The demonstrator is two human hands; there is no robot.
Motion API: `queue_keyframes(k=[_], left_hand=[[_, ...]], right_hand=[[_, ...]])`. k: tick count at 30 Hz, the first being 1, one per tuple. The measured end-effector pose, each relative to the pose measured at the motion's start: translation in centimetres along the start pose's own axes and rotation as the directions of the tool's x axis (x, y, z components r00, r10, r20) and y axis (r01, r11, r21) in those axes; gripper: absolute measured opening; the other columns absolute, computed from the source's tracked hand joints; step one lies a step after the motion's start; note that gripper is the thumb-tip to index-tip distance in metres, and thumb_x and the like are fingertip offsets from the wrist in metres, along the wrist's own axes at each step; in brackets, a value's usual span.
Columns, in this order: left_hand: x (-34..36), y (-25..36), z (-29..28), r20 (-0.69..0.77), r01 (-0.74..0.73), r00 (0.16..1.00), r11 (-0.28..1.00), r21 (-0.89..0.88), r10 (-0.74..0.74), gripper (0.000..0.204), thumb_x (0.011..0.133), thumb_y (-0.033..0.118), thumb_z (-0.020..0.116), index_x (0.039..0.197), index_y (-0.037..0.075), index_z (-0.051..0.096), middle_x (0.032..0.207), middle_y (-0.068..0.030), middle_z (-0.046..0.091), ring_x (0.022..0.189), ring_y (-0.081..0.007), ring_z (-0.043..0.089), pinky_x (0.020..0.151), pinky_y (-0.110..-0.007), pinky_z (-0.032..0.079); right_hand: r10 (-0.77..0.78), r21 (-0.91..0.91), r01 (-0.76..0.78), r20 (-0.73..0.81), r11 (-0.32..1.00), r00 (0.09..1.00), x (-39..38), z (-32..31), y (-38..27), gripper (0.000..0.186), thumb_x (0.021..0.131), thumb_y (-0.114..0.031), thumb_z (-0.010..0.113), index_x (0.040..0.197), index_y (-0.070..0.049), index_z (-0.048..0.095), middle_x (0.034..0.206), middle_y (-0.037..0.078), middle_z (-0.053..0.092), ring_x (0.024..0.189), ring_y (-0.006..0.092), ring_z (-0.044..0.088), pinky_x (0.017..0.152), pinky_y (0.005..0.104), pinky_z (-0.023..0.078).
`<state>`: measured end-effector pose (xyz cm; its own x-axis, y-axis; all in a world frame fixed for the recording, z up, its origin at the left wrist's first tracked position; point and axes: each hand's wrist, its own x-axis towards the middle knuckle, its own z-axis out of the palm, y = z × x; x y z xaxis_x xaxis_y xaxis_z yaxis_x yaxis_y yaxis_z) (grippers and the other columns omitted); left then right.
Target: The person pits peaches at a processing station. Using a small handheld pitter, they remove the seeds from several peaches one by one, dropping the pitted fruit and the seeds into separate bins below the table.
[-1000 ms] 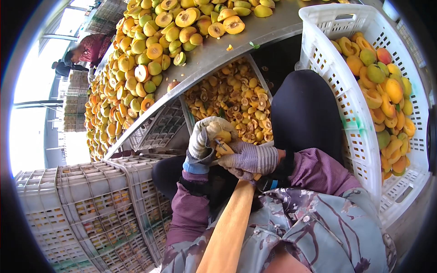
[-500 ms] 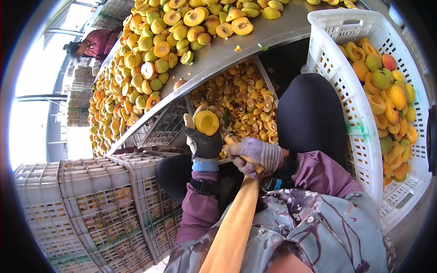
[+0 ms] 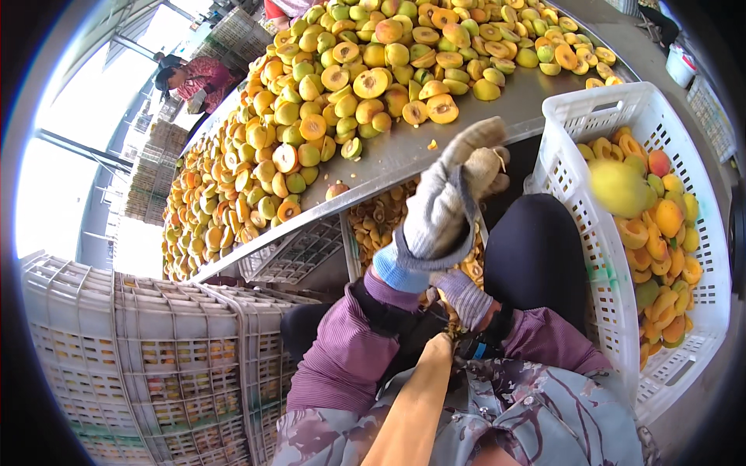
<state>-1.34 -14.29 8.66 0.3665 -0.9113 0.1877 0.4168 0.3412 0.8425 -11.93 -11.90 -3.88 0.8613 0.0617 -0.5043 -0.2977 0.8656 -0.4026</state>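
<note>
While the left hand (image 3: 458,186), in a grey work glove with a blue cuff, is raised toward the near edge of the metal table (image 3: 404,155), its fingers look loosely curled and blurred; cannot tell if anything is in it. Right hand (image 3: 460,295), gloved in a striped grey glove, sits low near the lap, fingers closed around something small at the top of a long orange wooden piece (image 3: 408,404); what it grips is hidden. Halved yellow fruit (image 3: 342,85) lies heaped all over the table, cut faces up on many, running far left. One fruit (image 3: 618,186) shows as a yellow-green blur just above the white plastic crate (image 3: 598,116) on the right, which is full of whole orange-yellow fruit. Under the table edge, behind the raised hand, a bin of pits and scraps (image 3: 381,221). Near left: stacked grey lattice crates (image 3: 148,342). Far left, another person in a patterned top (image 3: 194,78) bends at the table.
</note>
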Motion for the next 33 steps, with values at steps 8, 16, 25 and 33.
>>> queue_keyframes(k=[8,16,25,33], left_hand=[[4.6,5.0,-24.1,-0.666,0.654,0.690,0.149,0.741,0.285,0.036,0.079,0.020,0.060,0.112,0.006,0.064,0.092,-0.0105,0.068,0.073,-0.0198,0.063,0.068,-0.033,0.051],[7.7,3.3,-27.3,-0.793,0.794,0.605,0.015,0.608,0.073,0.038,0.075,0.017,0.065,0.111,0.004,0.062,0.083,-0.0097,0.067,0.067,-0.0214,0.065,0.061,-0.034,0.053],[-3.3,2.3,-13.8,-0.352,0.175,0.921,0.984,-0.012,-0.168,0.041,0.093,0.020,0.051,0.128,0.001,0.046,0.118,-0.0170,0.058,0.095,-0.0237,0.063,0.076,-0.034,0.055],[-11.8,-0.5,-9.0,-0.537,0.393,0.808,0.900,0.187,-0.241,0.058,0.094,0.051,0.044,0.128,0.005,0.049,0.110,-0.0072,0.061,0.089,-0.0138,0.059,0.070,-0.025,0.050]], right_hand=[[-0.063,-0.179,0.032,-0.173,0.983,0.983,0.2,0.7,-1.2,0.027,0.087,-0.031,0.059,0.077,-0.006,0.055,0.057,0.003,0.051,0.044,0.0139,0.050,0.040,0.0276,0.042],[-0.124,-0.152,0.094,-0.201,0.984,0.972,0.3,0.7,-2.2,0.029,0.087,-0.031,0.058,0.077,-0.004,0.053,0.057,0.005,0.050,0.041,0.0147,0.048,0.038,0.0294,0.041],[-0.787,-0.876,0.419,0.079,0.239,0.612,0.8,0.4,-2.0,0.026,0.087,-0.024,0.059,0.098,-0.001,0.054,0.064,0.019,0.057,0.057,0.0379,0.059,0.053,0.0430,0.048],[-0.712,-0.946,0.314,0.274,-0.079,0.646,-0.4,1.4,-1.2,0.031,0.088,-0.023,0.059,0.098,0.001,0.042,0.058,0.020,0.057,0.055,0.0400,0.060,0.049,0.0472,0.048]])
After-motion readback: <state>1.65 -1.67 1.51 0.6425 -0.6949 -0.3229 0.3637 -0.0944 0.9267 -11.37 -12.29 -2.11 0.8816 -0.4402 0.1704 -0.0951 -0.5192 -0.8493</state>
